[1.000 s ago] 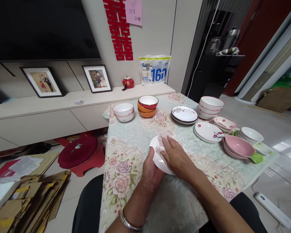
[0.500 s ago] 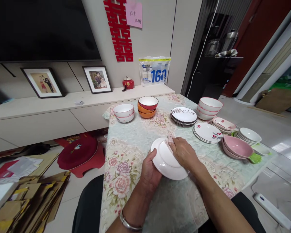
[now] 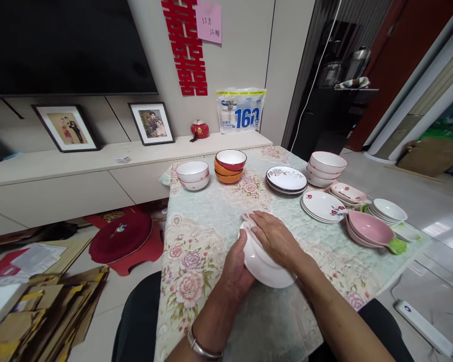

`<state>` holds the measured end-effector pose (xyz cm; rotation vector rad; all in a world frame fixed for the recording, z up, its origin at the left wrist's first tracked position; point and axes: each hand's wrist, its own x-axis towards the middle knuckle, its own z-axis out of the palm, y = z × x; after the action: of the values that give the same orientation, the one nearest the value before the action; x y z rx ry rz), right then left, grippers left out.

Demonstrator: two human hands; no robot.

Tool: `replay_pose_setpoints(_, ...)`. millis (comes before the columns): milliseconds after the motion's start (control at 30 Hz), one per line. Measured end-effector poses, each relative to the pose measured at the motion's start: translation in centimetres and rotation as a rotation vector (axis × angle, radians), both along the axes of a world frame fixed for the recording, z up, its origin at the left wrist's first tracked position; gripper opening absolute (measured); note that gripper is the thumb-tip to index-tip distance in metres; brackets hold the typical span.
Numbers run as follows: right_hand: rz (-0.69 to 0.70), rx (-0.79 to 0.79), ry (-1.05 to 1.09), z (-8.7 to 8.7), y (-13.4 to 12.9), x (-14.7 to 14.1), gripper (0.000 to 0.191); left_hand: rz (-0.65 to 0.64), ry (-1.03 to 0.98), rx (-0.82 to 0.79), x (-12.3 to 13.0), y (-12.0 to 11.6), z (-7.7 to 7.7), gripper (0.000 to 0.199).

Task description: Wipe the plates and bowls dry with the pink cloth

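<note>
A white plate [image 3: 266, 271] is tilted above the near part of the table. My left hand [image 3: 237, 266] grips its left edge, thumb on top and the other fingers underneath. Over the plate's upper side lies my right hand [image 3: 274, 235], pressing a pale cloth [image 3: 248, 219] against the surface; part of the cloth sticks out past the fingertips. The plate's far edge is mostly covered by the right hand and the cloth.
The flowered tablecloth [image 3: 191, 256] carries white bowls [image 3: 192, 176], orange and red bowls [image 3: 228, 171], dark-rimmed plates [image 3: 286, 180], flower-patterned plates [image 3: 322, 206], pink dishes [image 3: 370, 229] and tall stacked bowls [image 3: 326, 168]. A red stool [image 3: 121, 236] stands left; a power strip [image 3: 425, 327] lies right.
My right hand and the cloth have slid left across the plate toward its far left edge. The plate has shifted slightly nearer, and my left hand has moved a little right with it.
</note>
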<state>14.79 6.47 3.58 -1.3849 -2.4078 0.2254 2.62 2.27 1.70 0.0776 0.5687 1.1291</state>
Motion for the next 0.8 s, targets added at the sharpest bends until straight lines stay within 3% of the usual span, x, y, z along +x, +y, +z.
replay_pose_setpoints(133,-0.177,-0.047,-0.009,0.0,0.3,0.9,0.051,-0.004,0.0,0.026,0.0,0.0,-0.3,0.054)
replay_pose_setpoints(333,-0.385,-0.107,-0.077,0.1,-0.2,0.5,0.052,0.107,0.035,0.072,0.0,-0.1,0.2,0.051)
replay_pose_setpoints(433,-0.312,-0.03,-0.062,0.1,-0.6,-0.1,0.052,0.123,0.032,0.048,-0.1,-0.1,0.5,0.05)
replay_pose_setpoints(533,-0.126,0.069,-0.032,0.0,-0.7,-0.5,0.053,0.155,-0.032,0.019,-0.2,0.0,0.6,0.047)
replay_pose_setpoints(633,0.067,0.054,-0.011,-0.2,-0.4,-0.4,0.049,0.161,-0.102,0.01,-0.3,0.2,0.5,0.047)
replay_pose_setpoints(700,0.077,0.015,-0.005,-0.3,-0.2,-0.1,0.048,0.121,-0.082,-0.027,-0.2,0.2,0.4,0.047)
replay_pose_setpoints(800,-0.078,-0.023,0.007,-0.5,0.2,0.6,0.049,0.073,-0.013,-0.059,-0.2,0.2,0.3,0.048)
